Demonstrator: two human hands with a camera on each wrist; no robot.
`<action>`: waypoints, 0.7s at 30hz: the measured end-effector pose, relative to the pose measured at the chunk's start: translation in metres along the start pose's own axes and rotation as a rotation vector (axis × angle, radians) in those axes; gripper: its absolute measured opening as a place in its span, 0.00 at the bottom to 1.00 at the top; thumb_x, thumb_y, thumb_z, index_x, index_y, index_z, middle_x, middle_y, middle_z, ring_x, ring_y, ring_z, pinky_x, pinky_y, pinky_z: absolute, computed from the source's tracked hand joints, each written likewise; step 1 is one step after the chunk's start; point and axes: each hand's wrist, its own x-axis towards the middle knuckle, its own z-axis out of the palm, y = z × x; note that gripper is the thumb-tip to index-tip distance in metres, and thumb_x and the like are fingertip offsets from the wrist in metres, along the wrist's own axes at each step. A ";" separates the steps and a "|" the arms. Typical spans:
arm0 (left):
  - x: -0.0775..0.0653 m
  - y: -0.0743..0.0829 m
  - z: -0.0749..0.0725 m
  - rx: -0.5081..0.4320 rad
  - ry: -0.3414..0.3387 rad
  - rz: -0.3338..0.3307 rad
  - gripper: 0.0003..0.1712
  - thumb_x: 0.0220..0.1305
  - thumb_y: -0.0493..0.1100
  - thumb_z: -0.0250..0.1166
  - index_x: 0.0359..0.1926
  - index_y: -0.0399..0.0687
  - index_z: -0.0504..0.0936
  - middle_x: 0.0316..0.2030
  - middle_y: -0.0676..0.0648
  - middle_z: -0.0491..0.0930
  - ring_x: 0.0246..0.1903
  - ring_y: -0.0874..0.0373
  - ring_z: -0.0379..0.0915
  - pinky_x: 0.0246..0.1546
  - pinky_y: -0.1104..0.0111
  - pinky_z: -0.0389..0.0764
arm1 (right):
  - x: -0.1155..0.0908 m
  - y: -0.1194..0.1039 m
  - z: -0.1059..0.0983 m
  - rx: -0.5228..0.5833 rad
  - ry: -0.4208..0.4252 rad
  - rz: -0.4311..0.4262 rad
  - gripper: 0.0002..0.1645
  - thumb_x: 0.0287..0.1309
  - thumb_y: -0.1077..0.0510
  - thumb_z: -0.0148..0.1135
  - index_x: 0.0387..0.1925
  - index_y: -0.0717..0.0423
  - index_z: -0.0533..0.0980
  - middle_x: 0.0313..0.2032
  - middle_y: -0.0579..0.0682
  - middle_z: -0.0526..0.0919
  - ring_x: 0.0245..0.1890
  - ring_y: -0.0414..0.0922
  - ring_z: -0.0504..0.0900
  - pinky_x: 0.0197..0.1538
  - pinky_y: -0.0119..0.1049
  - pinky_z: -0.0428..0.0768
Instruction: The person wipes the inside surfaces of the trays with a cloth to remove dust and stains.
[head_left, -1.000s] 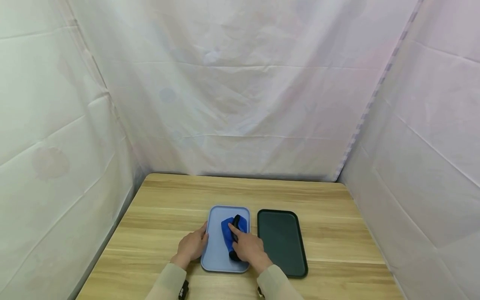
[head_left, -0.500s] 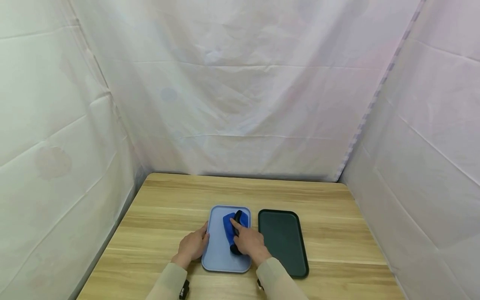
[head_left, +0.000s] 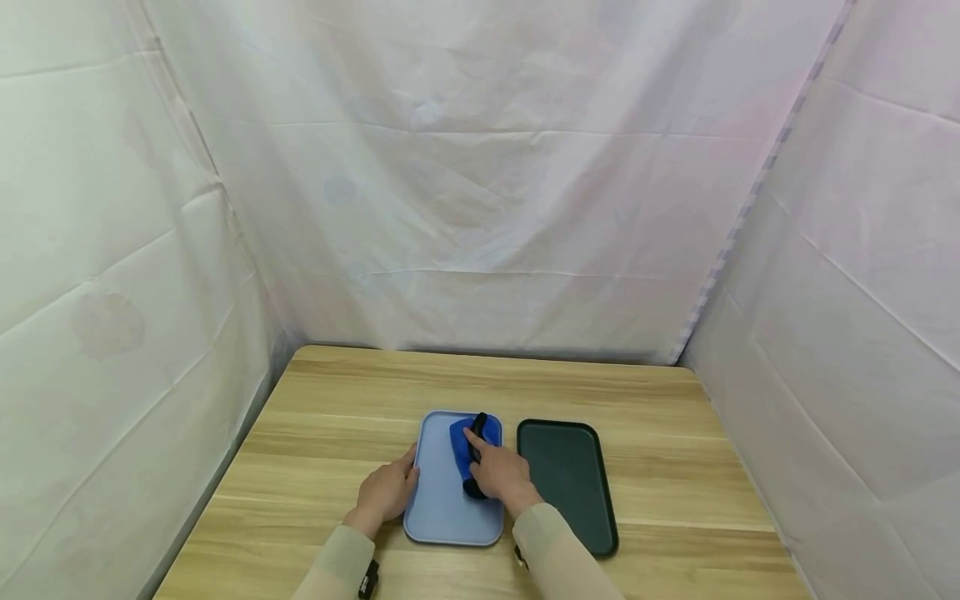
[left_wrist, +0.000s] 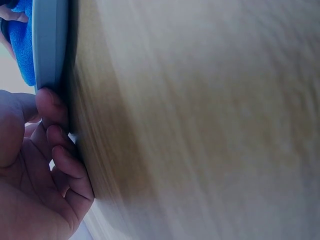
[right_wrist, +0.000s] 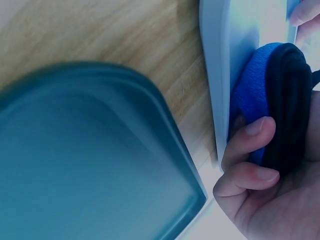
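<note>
A light blue tray [head_left: 442, 517] lies on the wooden table. My left hand [head_left: 385, 490] holds its left edge; in the left wrist view, the fingers [left_wrist: 52, 107] curl against the tray's outer wall. On the tray's surface rests a blue cloth cleaning pad [head_left: 460, 446] with a black handle [right_wrist: 287, 110]. My right hand [head_left: 501, 475] grips this pad, its index finger reaching forward over the blue cloth. In the right wrist view, two curled fingers [right_wrist: 250, 140] show against the pad's side. The palm covers part of the handle in the head view.
A dark green tray [head_left: 566, 483] lies close to the right of the light blue one, a narrow strip of wood between them. Bare wooden table [head_left: 322, 417] spreads to the left. White cloth walls [head_left: 480, 208] enclose the back and both sides.
The right hand has slid the cleaning pad forward and slightly right, toward the far right corner of the light blue tray. The left hand and both trays stay nearly in place.
</note>
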 end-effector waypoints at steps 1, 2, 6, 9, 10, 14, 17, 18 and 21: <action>0.000 0.000 0.000 0.002 0.001 0.000 0.30 0.72 0.50 0.52 0.71 0.51 0.64 0.52 0.40 0.82 0.35 0.52 0.81 0.31 0.57 0.77 | 0.001 0.000 0.000 0.000 -0.001 0.001 0.37 0.66 0.45 0.54 0.70 0.16 0.52 0.14 0.48 0.71 0.10 0.43 0.64 0.16 0.39 0.63; 0.000 0.000 0.000 0.002 0.001 -0.001 0.30 0.72 0.50 0.52 0.71 0.51 0.64 0.52 0.40 0.82 0.35 0.52 0.81 0.31 0.57 0.77 | 0.002 0.000 0.000 0.000 -0.002 0.003 0.37 0.66 0.45 0.54 0.70 0.15 0.52 0.14 0.48 0.71 0.10 0.43 0.64 0.16 0.39 0.64; 0.000 -0.001 0.000 0.004 0.003 0.000 0.30 0.72 0.50 0.53 0.71 0.51 0.64 0.51 0.40 0.83 0.34 0.52 0.80 0.31 0.57 0.76 | 0.005 0.000 0.001 -0.001 0.001 0.002 0.37 0.65 0.45 0.54 0.70 0.15 0.51 0.14 0.49 0.72 0.11 0.44 0.66 0.17 0.39 0.64; 0.000 0.000 0.000 0.004 0.003 -0.003 0.30 0.72 0.51 0.53 0.71 0.51 0.64 0.53 0.40 0.82 0.37 0.49 0.81 0.32 0.55 0.77 | 0.006 0.000 0.002 -0.007 0.014 -0.003 0.37 0.65 0.44 0.53 0.71 0.17 0.52 0.13 0.48 0.70 0.11 0.44 0.65 0.17 0.39 0.62; 0.000 0.000 0.000 0.004 0.003 -0.005 0.30 0.72 0.51 0.52 0.71 0.51 0.64 0.53 0.40 0.82 0.38 0.48 0.82 0.33 0.55 0.78 | 0.006 0.000 0.003 -0.008 0.023 -0.008 0.37 0.65 0.45 0.53 0.71 0.18 0.52 0.12 0.48 0.70 0.11 0.44 0.64 0.17 0.39 0.61; 0.000 0.000 -0.001 0.008 0.001 -0.009 0.30 0.72 0.51 0.52 0.72 0.51 0.63 0.54 0.40 0.81 0.42 0.45 0.82 0.36 0.54 0.78 | 0.006 -0.004 0.005 -0.014 0.040 -0.009 0.37 0.66 0.45 0.52 0.72 0.23 0.52 0.10 0.48 0.69 0.09 0.45 0.62 0.15 0.39 0.60; -0.001 0.001 -0.002 0.007 0.001 -0.006 0.30 0.72 0.51 0.52 0.72 0.51 0.63 0.54 0.40 0.81 0.42 0.45 0.82 0.35 0.54 0.78 | 0.005 -0.009 0.007 -0.006 0.049 -0.001 0.37 0.66 0.45 0.51 0.74 0.27 0.51 0.10 0.50 0.70 0.09 0.46 0.64 0.15 0.40 0.60; -0.001 0.001 -0.002 0.004 0.002 -0.004 0.30 0.72 0.51 0.52 0.72 0.51 0.63 0.54 0.40 0.81 0.41 0.45 0.82 0.35 0.54 0.78 | 0.006 -0.010 0.009 -0.007 0.057 -0.003 0.38 0.67 0.45 0.51 0.74 0.29 0.51 0.10 0.50 0.71 0.09 0.46 0.65 0.15 0.40 0.60; -0.001 0.001 -0.002 0.001 0.003 0.005 0.30 0.72 0.51 0.52 0.72 0.51 0.63 0.54 0.40 0.81 0.39 0.47 0.82 0.32 0.55 0.78 | 0.006 -0.015 0.012 -0.011 0.073 -0.003 0.39 0.67 0.44 0.50 0.75 0.34 0.49 0.10 0.50 0.71 0.09 0.46 0.66 0.15 0.39 0.60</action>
